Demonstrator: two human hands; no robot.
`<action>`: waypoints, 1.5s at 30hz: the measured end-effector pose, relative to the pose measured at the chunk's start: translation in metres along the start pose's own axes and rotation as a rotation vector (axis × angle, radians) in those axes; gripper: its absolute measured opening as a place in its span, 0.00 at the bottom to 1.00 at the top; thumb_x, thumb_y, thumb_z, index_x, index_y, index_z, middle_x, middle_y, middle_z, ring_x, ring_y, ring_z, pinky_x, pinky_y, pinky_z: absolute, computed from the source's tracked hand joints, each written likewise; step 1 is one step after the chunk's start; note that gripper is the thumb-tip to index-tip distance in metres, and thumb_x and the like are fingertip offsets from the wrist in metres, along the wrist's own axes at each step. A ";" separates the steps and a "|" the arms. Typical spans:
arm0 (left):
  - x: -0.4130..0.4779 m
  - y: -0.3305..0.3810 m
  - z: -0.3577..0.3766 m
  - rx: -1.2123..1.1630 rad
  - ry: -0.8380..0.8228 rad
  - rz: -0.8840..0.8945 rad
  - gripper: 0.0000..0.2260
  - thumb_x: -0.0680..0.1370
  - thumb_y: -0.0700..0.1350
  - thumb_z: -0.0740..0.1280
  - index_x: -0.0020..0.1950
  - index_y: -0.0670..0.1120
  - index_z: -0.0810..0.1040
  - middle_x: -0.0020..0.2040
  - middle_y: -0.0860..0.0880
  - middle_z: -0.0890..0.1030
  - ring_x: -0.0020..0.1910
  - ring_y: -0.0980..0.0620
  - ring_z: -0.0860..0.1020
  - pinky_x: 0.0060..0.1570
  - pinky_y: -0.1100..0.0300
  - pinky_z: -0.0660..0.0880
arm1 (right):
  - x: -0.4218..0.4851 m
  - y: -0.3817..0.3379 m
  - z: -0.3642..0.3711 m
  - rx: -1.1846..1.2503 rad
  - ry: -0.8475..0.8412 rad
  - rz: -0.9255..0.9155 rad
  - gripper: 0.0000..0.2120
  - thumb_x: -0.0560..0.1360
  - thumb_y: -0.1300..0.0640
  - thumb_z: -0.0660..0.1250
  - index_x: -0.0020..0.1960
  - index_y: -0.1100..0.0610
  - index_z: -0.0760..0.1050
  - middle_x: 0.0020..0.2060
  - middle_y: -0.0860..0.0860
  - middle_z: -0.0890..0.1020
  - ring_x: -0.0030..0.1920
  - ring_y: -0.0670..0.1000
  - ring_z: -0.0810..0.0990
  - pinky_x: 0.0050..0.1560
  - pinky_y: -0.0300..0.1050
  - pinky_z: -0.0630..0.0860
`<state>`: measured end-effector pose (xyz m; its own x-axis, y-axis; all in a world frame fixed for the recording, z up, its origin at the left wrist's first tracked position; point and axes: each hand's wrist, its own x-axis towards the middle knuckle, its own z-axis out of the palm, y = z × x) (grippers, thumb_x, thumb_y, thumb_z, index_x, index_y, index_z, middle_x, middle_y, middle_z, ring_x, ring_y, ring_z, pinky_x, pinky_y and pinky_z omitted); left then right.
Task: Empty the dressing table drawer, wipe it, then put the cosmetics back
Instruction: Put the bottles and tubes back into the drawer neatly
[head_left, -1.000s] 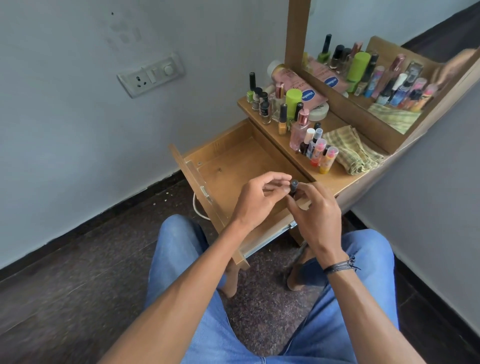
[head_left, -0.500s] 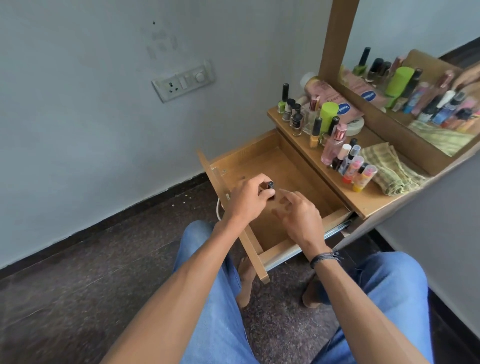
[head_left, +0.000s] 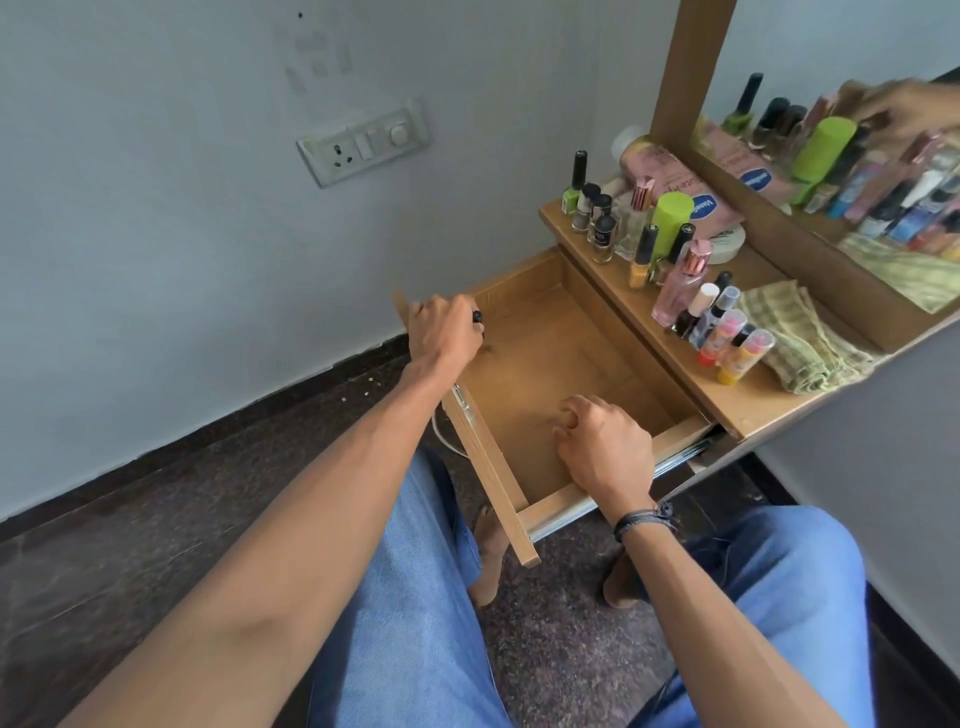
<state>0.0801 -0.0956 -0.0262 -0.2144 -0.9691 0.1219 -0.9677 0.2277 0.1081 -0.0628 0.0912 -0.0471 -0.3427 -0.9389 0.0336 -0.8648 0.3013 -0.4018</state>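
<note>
Here the room is a pale grey wall (head_left: 156, 208) with a white socket plate (head_left: 363, 143), a dark skirting line under it and a dark speckled floor (head_left: 130, 519). A person sits in blue jeans (head_left: 415, 623), bare feet (head_left: 488, 561) on the floor, facing a wooden dressing table (head_left: 748, 400) with a mirror (head_left: 779, 62) that stands at the right.

The drawer (head_left: 550, 364) is pulled far out, its wooden floor in plain sight. The left hand (head_left: 447, 332) is at the drawer's far left corner, fingers curled round a small dark-capped item (head_left: 477, 317); whether this touches the wood cannot be told. The right hand (head_left: 602, 447), a dark band (head_left: 644, 519) on its wrist, hangs over the drawer's near side with fingers loosely curled, holding nothing.

The rest of the cosmetics stand on the table top, beside the drawer. Several nail polish bottles (head_left: 592, 208) stand at the far end, next to a green-capped bottle (head_left: 672, 213). Nearer is a pink perfume bottle (head_left: 680, 286). A cluster of small tubes (head_left: 737, 353) stands just beside a folded checked cloth (head_left: 795, 343). A pink tube (head_left: 660, 166) lies against the mirror frame, with a white round jar (head_left: 727, 239) next to it.

The pink tube bears a blue oval label (head_left: 701, 205) whose white letters look like "Vaseline". The writing on the other bottles is too small to read.
</note>
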 end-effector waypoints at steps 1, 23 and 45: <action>0.000 -0.001 0.001 0.022 -0.004 -0.008 0.12 0.79 0.47 0.72 0.61 0.46 0.83 0.51 0.46 0.86 0.53 0.46 0.80 0.59 0.50 0.69 | 0.000 0.000 0.000 -0.005 -0.001 0.002 0.12 0.78 0.53 0.67 0.61 0.50 0.82 0.53 0.47 0.85 0.51 0.52 0.83 0.44 0.46 0.79; 0.006 0.002 -0.001 0.125 -0.016 -0.016 0.06 0.78 0.46 0.72 0.50 0.43 0.84 0.41 0.43 0.85 0.42 0.44 0.82 0.52 0.50 0.76 | -0.001 0.001 0.007 -0.028 0.037 -0.004 0.09 0.78 0.55 0.68 0.55 0.51 0.84 0.48 0.47 0.86 0.46 0.50 0.84 0.39 0.45 0.83; -0.073 0.119 -0.038 -0.902 0.066 0.334 0.08 0.77 0.39 0.72 0.55 0.42 0.83 0.49 0.50 0.83 0.43 0.58 0.81 0.42 0.72 0.77 | -0.009 0.047 -0.090 0.656 0.941 0.137 0.09 0.78 0.60 0.73 0.54 0.61 0.76 0.47 0.43 0.72 0.43 0.52 0.75 0.44 0.38 0.75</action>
<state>-0.0144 0.0060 0.0151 -0.4260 -0.8398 0.3365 -0.3863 0.5052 0.7717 -0.1336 0.1286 0.0165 -0.7954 -0.3265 0.5105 -0.5367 -0.0118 -0.8437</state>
